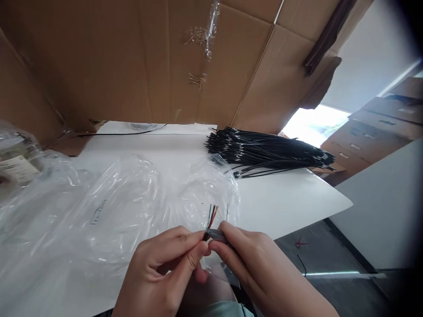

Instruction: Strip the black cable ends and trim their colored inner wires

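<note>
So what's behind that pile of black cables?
Behind the pile of black cables, a brown cardboard panel rises, with a bright patch past its right edge. Whatever lies low, directly behind the pile, is covered and cannot be seen.

I can see, from far off, two bare hands, the left hand (148,268) and the right hand (253,253), with slim fingers and round, smooth knuckles. The right forearm (297,290) is bare too, and it runs right down to the edge of my view. Low in the middle I see a little bit of pale green-blue cloth (228,309), but I can't tell if it is a top or shorts.
</note>
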The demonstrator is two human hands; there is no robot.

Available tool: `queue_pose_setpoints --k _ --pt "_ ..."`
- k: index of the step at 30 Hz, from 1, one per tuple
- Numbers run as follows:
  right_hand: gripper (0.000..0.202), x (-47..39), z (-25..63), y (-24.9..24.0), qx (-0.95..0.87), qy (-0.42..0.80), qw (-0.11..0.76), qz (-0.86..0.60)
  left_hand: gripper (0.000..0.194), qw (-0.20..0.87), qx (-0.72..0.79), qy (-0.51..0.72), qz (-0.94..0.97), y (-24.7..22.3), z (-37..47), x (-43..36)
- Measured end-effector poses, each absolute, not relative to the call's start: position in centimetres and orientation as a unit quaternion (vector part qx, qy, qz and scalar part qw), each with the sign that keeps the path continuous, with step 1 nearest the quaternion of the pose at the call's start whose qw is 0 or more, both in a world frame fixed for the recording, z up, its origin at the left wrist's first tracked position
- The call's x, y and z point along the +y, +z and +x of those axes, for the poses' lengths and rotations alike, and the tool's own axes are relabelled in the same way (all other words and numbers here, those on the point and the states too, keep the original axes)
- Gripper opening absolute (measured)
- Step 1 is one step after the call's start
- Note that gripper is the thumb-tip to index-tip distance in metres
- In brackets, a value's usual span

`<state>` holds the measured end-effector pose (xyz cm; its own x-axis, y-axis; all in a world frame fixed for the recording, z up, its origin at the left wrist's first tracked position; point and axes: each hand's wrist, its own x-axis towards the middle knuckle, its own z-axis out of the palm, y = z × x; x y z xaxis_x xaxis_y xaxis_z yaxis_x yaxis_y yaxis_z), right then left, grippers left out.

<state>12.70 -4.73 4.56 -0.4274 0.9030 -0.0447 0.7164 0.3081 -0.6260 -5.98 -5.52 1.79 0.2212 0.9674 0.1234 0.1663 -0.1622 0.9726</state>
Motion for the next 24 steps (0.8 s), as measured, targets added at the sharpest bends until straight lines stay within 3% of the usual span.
queue_pose_setpoints --k 9,17,21,24 --pt "0.032 -2.7 14.7 3.0 -0.749 0.339 0.182 -0.539 0.016 0.444 0.507 0.451 0.585 0.7 -2.6 -3.6" --pt "0.036 -1.5 15.1 2.8 -0.756 0.340 0.211 -0.518 0.010 0.347 0.565 0.469 0.584 0.6 -1.6 -2.7" --pt "0.038 -1.2 15.5 3.0 -0.737 0.334 0.193 -0.555 0.010 0.437 0.559 0.467 0.528 0.4 -1.6 -2.0" --pt "0.026 -1.1 15.8 2.7 -0.719 0.353 0.208 -0.562 0.014 0.497 0.546 0.471 0.482 0.2 -1.9 -1.8"
